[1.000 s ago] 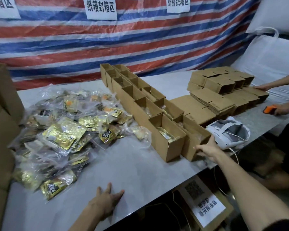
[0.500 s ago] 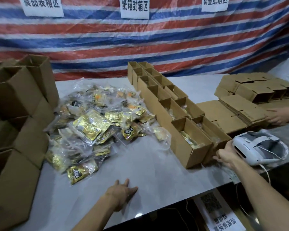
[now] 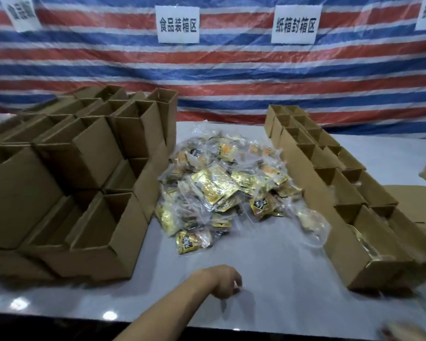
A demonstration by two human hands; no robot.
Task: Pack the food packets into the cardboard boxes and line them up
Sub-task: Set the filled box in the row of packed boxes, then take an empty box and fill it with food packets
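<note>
A heap of food packets (image 3: 221, 190), gold foil and clear plastic, lies in the middle of the grey table (image 3: 268, 274). To its right, two rows of open cardboard boxes (image 3: 337, 193) run from the back to the front edge; the nearest box (image 3: 369, 257) holds a gold packet. My left hand (image 3: 225, 283) rests on the table in front of the heap, fingers bent down, holding nothing. My right hand (image 3: 403, 332) is a blur at the bottom right corner, away from the boxes.
A big stack of empty open cardboard boxes (image 3: 71, 183) fills the left side of the table. A striped tarpaulin with white paper signs (image 3: 178, 23) hangs behind. Flat cardboard (image 3: 408, 195) lies at the far right.
My view has swung left, bringing the box stack on the left into sight. My right hand has left the boxes and dropped to the bottom corner. My left hand's fingers have bent down.
</note>
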